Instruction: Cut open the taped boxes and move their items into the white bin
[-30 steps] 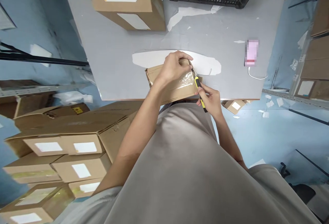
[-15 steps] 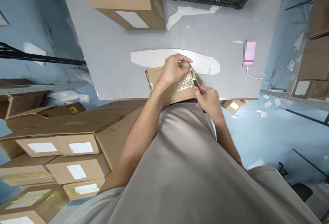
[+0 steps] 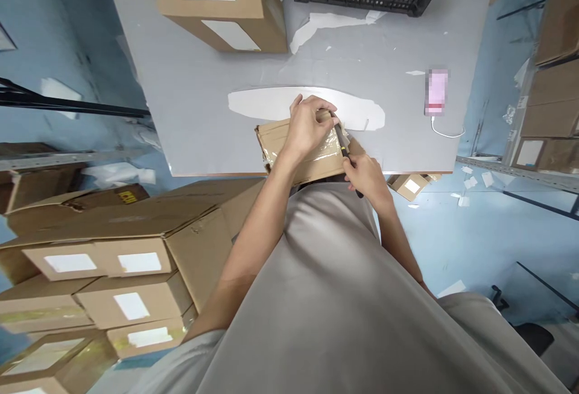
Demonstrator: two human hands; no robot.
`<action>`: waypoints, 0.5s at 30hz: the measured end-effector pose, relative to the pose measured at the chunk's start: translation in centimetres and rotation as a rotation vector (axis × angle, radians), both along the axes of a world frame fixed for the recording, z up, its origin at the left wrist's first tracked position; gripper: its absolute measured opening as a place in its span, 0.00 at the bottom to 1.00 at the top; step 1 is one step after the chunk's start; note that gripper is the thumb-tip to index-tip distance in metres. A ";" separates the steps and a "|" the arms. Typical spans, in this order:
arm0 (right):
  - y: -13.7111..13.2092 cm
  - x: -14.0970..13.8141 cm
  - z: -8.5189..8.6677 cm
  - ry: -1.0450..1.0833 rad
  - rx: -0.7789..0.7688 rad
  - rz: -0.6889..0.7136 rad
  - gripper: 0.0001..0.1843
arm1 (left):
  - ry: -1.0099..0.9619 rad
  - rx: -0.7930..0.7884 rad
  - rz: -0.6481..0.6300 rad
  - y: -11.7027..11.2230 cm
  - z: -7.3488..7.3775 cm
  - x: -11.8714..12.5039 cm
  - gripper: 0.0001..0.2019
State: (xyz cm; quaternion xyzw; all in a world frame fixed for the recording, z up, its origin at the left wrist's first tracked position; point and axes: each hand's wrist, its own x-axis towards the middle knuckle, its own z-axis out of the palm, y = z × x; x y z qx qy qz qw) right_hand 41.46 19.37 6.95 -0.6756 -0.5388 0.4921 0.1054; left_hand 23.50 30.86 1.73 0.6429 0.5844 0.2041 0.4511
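A small cardboard box [image 3: 319,169] with clear shiny tape across it lies at the table's near edge, slightly tilted. My left hand [image 3: 307,123] rests over its top, with fingers curled and pinching at the far right corner. In my right hand [image 3: 368,175] is a black and yellow utility knife [image 3: 345,151]. Its blade end lies along the box's right side, where a flap stands partly loose. Whether the blade is inside the cardboard I cannot tell. Beneath the box and beyond it lies a long white sheet [image 3: 257,102].
A larger taped carton [image 3: 217,11] stands at the back left of the grey table [image 3: 190,98]. A black plastic crate [image 3: 362,0] with a paper sign is at the back. A pink phone [image 3: 436,89] on a white cable lies right. Several cartons [image 3: 131,306] are stacked at left.
The knife and my right hand have moved slightly toward me along the box's right side. The loose flap shows a little more. My left hand stays at the same corner.
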 end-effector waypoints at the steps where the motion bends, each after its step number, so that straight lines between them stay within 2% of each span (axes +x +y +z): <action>1: -0.2 0.1 0.2 0.006 -0.004 0.002 0.20 | 0.014 -0.003 -0.001 0.1 0.0 0.1 0.09; 5: -1.2 1.2 1.8 -0.007 0.063 -0.071 0.23 | 0.038 0.005 0.023 0.3 0.7 -0.1 0.20; 7: -1.3 2.7 1.0 -0.078 0.154 -0.179 0.28 | 0.011 0.058 0.098 -0.3 1.7 -0.7 0.27; 9: -0.6 4.9 -1.7 -0.242 0.220 -0.307 0.30 | 0.016 0.127 0.220 -1.8 2.9 -1.7 0.32; 10: 0.0 6.1 -3.8 -0.353 0.214 -0.356 0.29 | 0.041 0.151 0.285 -3.0 3.4 -2.3 0.34; 12: 1.3 8.3 -8.5 -0.530 0.106 -0.413 0.24 | 0.128 0.159 0.393 -5.7 3.9 -3.5 0.38; 15: 2.7 10.5 -14.7 -0.637 -0.078 -0.452 0.21 | 0.251 0.094 0.491 -9.7 2.6 -5.2 0.50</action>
